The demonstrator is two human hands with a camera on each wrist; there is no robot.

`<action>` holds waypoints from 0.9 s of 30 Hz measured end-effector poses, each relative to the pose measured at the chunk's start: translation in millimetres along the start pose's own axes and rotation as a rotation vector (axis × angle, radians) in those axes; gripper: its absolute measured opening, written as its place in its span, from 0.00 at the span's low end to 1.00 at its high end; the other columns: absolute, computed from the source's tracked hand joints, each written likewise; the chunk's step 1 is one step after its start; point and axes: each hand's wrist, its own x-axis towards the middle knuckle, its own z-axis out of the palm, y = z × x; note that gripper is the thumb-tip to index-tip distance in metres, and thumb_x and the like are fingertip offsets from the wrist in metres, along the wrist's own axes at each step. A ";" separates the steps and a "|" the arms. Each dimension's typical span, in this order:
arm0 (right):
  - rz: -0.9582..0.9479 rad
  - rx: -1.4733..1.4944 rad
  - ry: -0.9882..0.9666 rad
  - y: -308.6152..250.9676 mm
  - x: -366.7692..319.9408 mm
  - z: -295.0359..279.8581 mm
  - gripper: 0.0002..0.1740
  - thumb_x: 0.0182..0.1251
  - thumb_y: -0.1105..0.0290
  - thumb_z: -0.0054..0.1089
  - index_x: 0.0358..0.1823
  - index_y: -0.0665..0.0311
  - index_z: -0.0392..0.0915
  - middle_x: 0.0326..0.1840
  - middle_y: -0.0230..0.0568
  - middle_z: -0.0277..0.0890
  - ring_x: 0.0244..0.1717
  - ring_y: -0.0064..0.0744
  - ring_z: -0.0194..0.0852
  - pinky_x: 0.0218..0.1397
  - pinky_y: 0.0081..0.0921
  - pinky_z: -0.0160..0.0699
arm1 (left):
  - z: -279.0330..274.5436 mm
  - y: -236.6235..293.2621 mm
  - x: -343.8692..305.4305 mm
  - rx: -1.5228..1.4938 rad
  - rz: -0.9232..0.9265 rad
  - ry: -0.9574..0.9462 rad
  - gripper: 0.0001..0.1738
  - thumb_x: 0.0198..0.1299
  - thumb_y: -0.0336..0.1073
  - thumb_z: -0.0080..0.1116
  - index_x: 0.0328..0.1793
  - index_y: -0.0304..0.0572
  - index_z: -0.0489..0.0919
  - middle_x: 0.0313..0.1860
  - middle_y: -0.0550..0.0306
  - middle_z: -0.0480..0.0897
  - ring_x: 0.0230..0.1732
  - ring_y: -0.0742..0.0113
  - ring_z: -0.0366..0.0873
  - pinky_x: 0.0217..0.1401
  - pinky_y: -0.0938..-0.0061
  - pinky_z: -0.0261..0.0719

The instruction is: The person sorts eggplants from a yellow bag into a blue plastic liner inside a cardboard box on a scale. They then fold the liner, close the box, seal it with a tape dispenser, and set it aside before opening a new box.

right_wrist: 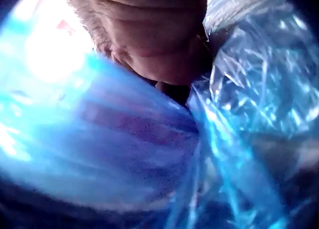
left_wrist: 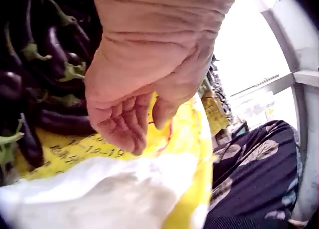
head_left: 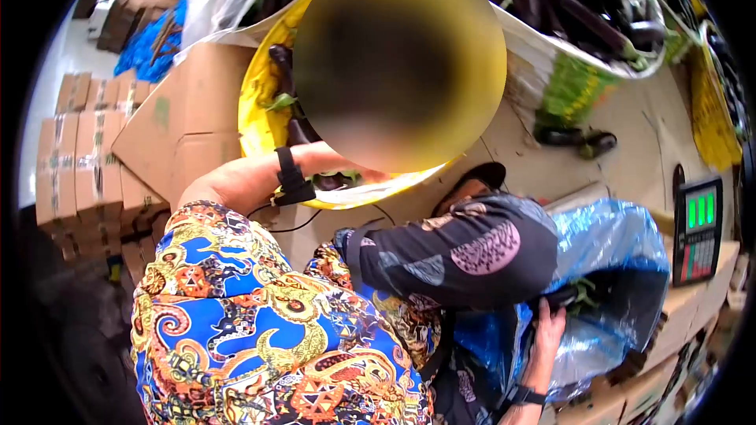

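Note:
My left hand hangs over a yellow basin of dark purple eggplants. Its fingers are loosely curled and hold nothing. In the head view the left forearm reaches into the yellow basin and the hand itself is hidden. My right hand grips the rim of a blue plastic bag low at the right. An eggplant with a green stem lies inside the bag, just above the fingers. Crinkled blue plastic bag fills the right wrist view around the right hand.
A scale with a green display stands right of the bag. More eggplants fill a white-lined container at top right, and two loose ones lie on the counter. Cardboard boxes are stacked at left. Dark patterned cloth lies between my arms.

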 end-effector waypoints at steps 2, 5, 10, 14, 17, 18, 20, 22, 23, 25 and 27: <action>-0.038 0.047 -0.006 3.0 -0.7 -1.6 0.25 0.70 0.61 0.65 0.60 0.66 0.69 0.44 0.36 0.78 0.39 0.23 0.72 0.36 0.22 0.70 | -7.9 -28.5 -12.1 0.151 -0.138 0.061 0.16 0.65 0.42 0.57 0.52 0.39 0.81 0.37 0.64 0.83 0.36 0.73 0.80 0.43 0.76 0.80; 0.000 0.078 -0.025 -1.3 -5.1 -4.9 0.22 0.70 0.61 0.65 0.57 0.64 0.70 0.44 0.35 0.77 0.38 0.24 0.71 0.35 0.22 0.68 | -25.4 -46.4 -16.2 0.359 -0.198 0.301 0.14 0.55 0.38 0.58 0.42 0.37 0.84 0.31 0.56 0.84 0.34 0.67 0.81 0.39 0.71 0.79; -0.061 0.007 0.017 -8.8 -10.2 1.7 0.26 0.69 0.55 0.65 0.58 0.66 0.71 0.45 0.38 0.77 0.39 0.26 0.73 0.35 0.24 0.70 | -78.3 -58.1 0.4 0.973 0.174 0.768 0.17 0.54 0.36 0.63 0.50 0.41 0.81 0.37 0.44 0.81 0.41 0.44 0.80 0.47 0.56 0.80; -0.057 -0.112 0.060 -22.0 -16.9 3.6 0.27 0.69 0.53 0.65 0.56 0.68 0.73 0.44 0.39 0.77 0.38 0.28 0.75 0.33 0.24 0.75 | -80.6 -38.2 36.4 1.130 0.292 0.860 0.23 0.50 0.34 0.68 0.54 0.45 0.77 0.52 0.49 0.76 0.57 0.45 0.73 0.57 0.53 0.74; -0.069 -0.216 0.099 -22.8 -16.9 2.2 0.27 0.68 0.51 0.65 0.52 0.70 0.75 0.42 0.40 0.77 0.35 0.29 0.76 0.29 0.23 0.77 | -80.3 -41.4 68.7 1.439 0.148 0.841 0.30 0.44 0.32 0.69 0.58 0.48 0.75 0.52 0.53 0.73 0.60 0.50 0.68 0.55 0.55 0.70; -0.073 -0.240 0.107 -22.9 -16.6 1.4 0.27 0.68 0.51 0.65 0.51 0.71 0.76 0.41 0.40 0.78 0.33 0.29 0.76 0.27 0.23 0.78 | -82.9 -48.2 78.9 1.550 0.107 0.832 0.31 0.44 0.32 0.68 0.58 0.48 0.74 0.52 0.54 0.73 0.59 0.52 0.68 0.54 0.55 0.69; -0.103 -0.284 0.130 -26.0 -20.3 3.5 0.29 0.67 0.50 0.66 0.48 0.74 0.76 0.36 0.42 0.77 0.29 0.29 0.76 0.25 0.23 0.79 | -93.9 -52.8 88.8 1.638 0.216 0.849 0.28 0.44 0.31 0.65 0.57 0.49 0.76 0.49 0.54 0.73 0.55 0.54 0.70 0.51 0.57 0.69; -0.113 -0.325 0.147 -29.5 -25.0 6.1 0.29 0.66 0.50 0.66 0.47 0.75 0.75 0.34 0.43 0.77 0.29 0.29 0.76 0.25 0.24 0.79 | -102.3 -53.7 91.1 1.628 0.257 0.777 0.26 0.46 0.30 0.63 0.56 0.50 0.77 0.49 0.55 0.73 0.54 0.54 0.71 0.51 0.57 0.70; -0.111 -0.370 0.165 -29.1 -24.5 6.3 0.30 0.66 0.51 0.67 0.46 0.77 0.74 0.30 0.43 0.76 0.26 0.29 0.75 0.25 0.25 0.80 | -106.9 -50.5 88.5 1.578 0.241 0.744 0.26 0.44 0.30 0.65 0.55 0.49 0.78 0.50 0.55 0.73 0.55 0.54 0.71 0.52 0.57 0.71; -0.123 -0.405 0.146 -31.9 -24.5 5.2 0.31 0.65 0.51 0.68 0.46 0.78 0.74 0.29 0.44 0.76 0.25 0.30 0.75 0.25 0.26 0.80 | -111.7 -15.1 67.6 1.309 0.319 0.762 0.23 0.45 0.32 0.68 0.52 0.47 0.80 0.46 0.57 0.78 0.49 0.54 0.77 0.50 0.61 0.77; -0.121 -0.422 0.131 -27.3 -23.0 2.6 0.33 0.64 0.50 0.69 0.46 0.81 0.73 0.27 0.46 0.76 0.22 0.32 0.75 0.25 0.27 0.82 | -124.5 11.5 47.1 0.776 0.372 0.676 0.21 0.53 0.34 0.68 0.55 0.45 0.81 0.45 0.62 0.82 0.47 0.62 0.81 0.50 0.67 0.80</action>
